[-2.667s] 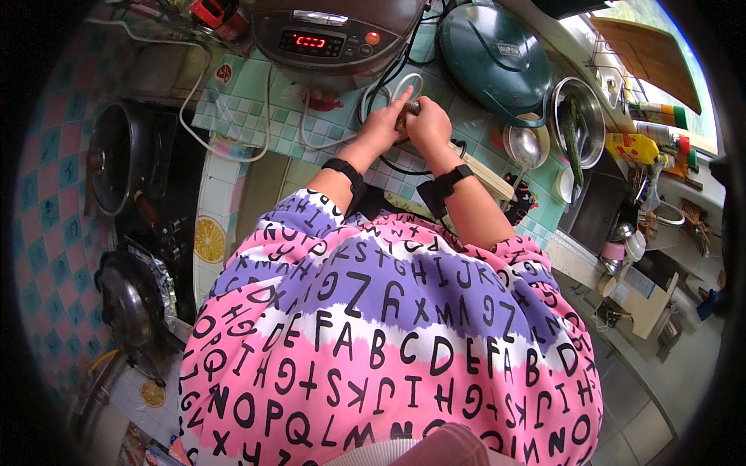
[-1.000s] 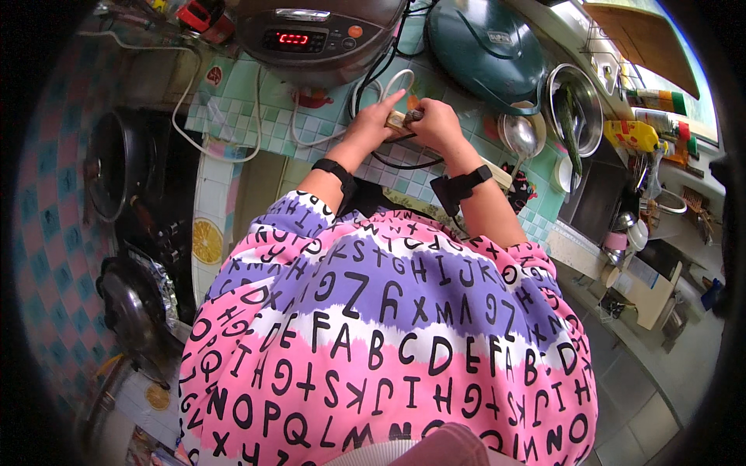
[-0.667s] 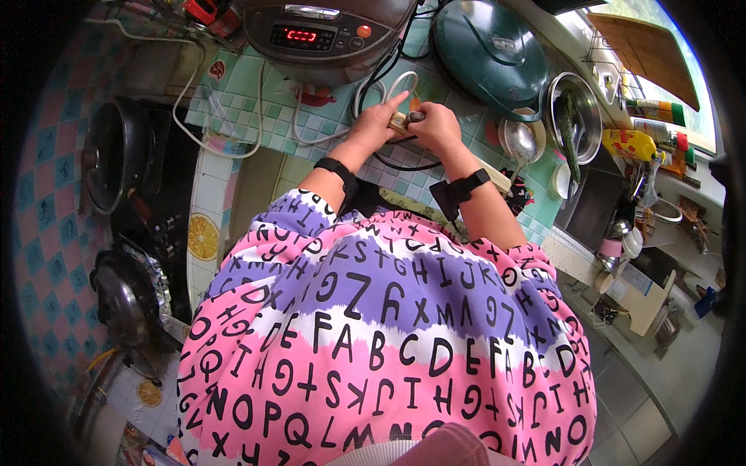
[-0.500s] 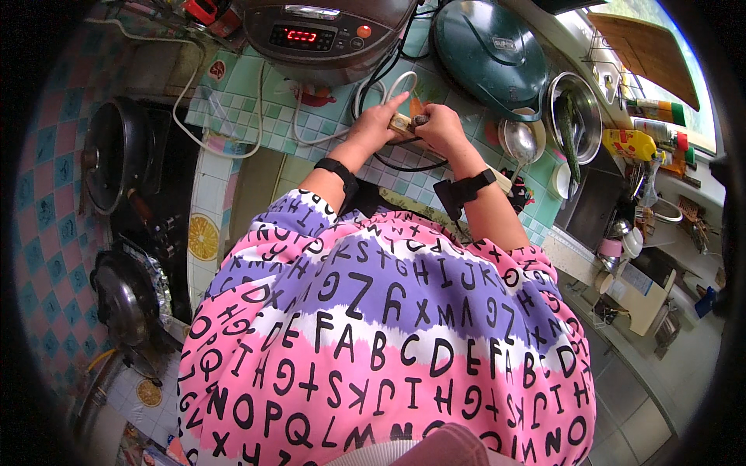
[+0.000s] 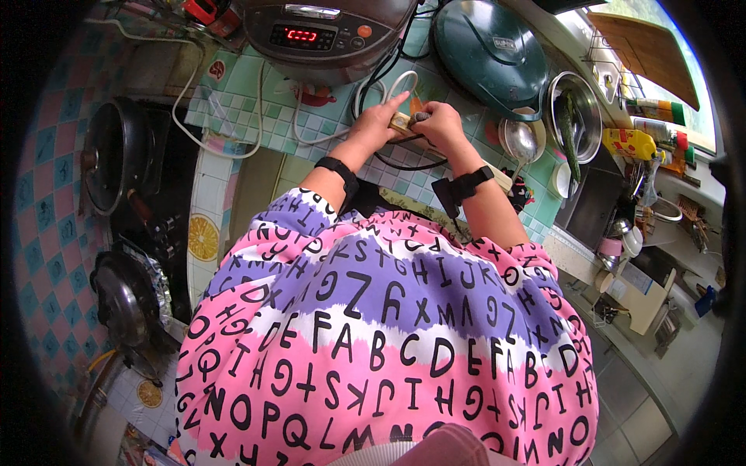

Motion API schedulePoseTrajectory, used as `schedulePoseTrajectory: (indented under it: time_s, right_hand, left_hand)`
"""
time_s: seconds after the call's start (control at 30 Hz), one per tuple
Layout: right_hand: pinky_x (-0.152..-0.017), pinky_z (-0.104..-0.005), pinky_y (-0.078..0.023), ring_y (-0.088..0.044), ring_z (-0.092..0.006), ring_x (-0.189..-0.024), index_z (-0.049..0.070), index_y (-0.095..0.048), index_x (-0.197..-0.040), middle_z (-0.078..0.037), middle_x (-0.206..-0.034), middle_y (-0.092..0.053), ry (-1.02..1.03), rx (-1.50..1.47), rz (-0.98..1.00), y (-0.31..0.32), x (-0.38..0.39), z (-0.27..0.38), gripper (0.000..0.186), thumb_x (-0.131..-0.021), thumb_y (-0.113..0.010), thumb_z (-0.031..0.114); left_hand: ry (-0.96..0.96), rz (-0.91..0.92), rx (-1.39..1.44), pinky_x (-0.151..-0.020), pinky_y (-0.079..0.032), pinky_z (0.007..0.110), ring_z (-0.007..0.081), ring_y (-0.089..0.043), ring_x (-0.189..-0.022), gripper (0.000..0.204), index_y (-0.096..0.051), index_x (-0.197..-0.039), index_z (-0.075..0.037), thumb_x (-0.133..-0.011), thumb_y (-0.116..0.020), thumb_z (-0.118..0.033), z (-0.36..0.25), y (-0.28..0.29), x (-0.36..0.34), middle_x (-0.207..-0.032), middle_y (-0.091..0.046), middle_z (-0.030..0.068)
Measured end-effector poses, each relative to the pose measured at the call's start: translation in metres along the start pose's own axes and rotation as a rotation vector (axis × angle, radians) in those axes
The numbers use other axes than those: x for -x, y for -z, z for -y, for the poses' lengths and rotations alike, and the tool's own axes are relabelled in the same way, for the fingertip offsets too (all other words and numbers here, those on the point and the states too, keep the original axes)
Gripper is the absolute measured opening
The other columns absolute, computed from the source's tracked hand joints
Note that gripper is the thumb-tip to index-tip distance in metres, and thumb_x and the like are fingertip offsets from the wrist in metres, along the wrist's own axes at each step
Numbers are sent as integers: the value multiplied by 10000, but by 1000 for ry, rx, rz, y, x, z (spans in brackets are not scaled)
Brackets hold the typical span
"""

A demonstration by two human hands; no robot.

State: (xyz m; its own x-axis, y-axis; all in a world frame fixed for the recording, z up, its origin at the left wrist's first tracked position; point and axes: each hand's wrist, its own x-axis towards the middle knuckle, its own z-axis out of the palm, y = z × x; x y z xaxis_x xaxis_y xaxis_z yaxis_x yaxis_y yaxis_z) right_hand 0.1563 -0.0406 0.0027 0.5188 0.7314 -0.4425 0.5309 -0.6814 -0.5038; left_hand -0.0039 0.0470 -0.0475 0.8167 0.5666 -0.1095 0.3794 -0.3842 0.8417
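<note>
At the counter's near edge my left hand (image 5: 374, 124) is closed around the end of a cream-coloured bar (image 5: 400, 122) that looks like a power strip. The bar runs on beneath my right wrist. My right hand (image 5: 441, 126) pinches a small dark ridged piece (image 5: 420, 117), seemingly a plug, right against the bar's end. Whether it is inserted is hidden by the fingers. A black cable (image 5: 404, 168) loops below both hands, and a white cable (image 5: 403, 78) curls just behind them. Something orange shows between the hands.
A dark rice cooker (image 5: 326, 58) with a lit display stands behind my left hand. Beyond my right hand are a green lidded pan (image 5: 491, 53), a metal ladle (image 5: 522, 140) and a steel bowl (image 5: 555, 109) with a cucumber (image 5: 571, 140). Pots (image 5: 116, 159) sit on the left.
The dark piece in my right hand has shifted up slightly and shows more of its ridged side. My left hand stays in place.
</note>
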Motion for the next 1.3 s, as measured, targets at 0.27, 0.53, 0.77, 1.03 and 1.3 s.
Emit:
schedulePoseTrajectory:
  time_s: [0.27, 0.53, 0.77, 1.03, 1.3]
  right_hand:
    - [-790, -384, -545, -694, -327, -861, 71, -720, -916, -158, -890, -717, -23, -35, 75, 0, -4, -2, 349, -607, -794, 214]
    - [-788, -382, -545, -694, -322, -850, 71, -721, -904, -157, -886, -717, -52, -31, 107, 2, -8, -5, 327, -609, -786, 195]
    - [-793, -384, -542, -693, -323, -850, 70, -716, -907, -157, -884, -716, -8, -55, 45, 0, -11, -8, 322, -615, -782, 189]
    - [-805, -385, -539, -692, -331, -866, 61, -709, -916, -169, -907, -713, -12, -69, 105, 1, -12, -9, 344, -604, -785, 184]
    - [-806, -386, -540, -689, -339, -875, 60, -706, -924, -168, -909, -714, -11, -58, 83, -4, -11, -10, 358, -600, -787, 190]
  left_hand:
    - [-30, -18, 7, -796, -519, 443, 376, -647, -916, 885, -403, -1476, -271, -717, -813, -72, 3, -1, -1, -983, -670, 177]
    - [-35, -29, -1, -779, -519, 445, 373, -655, -901, 856, -420, -1468, -263, -728, -819, -99, 5, -3, -2, -958, -677, 173]
    - [-26, -30, -22, -783, -521, 448, 376, -654, -911, 848, -417, -1468, -252, -735, -813, -95, 3, -3, -2, -967, -680, 174]
    - [-39, -34, -42, -790, -520, 449, 376, -651, -915, 853, -414, -1470, -252, -733, -814, -96, 4, -4, -2, -973, -679, 173]
    - [-47, -39, -46, -782, -517, 445, 377, -650, -912, 862, -420, -1468, -255, -722, -825, -107, 6, -5, -2, -974, -675, 178]
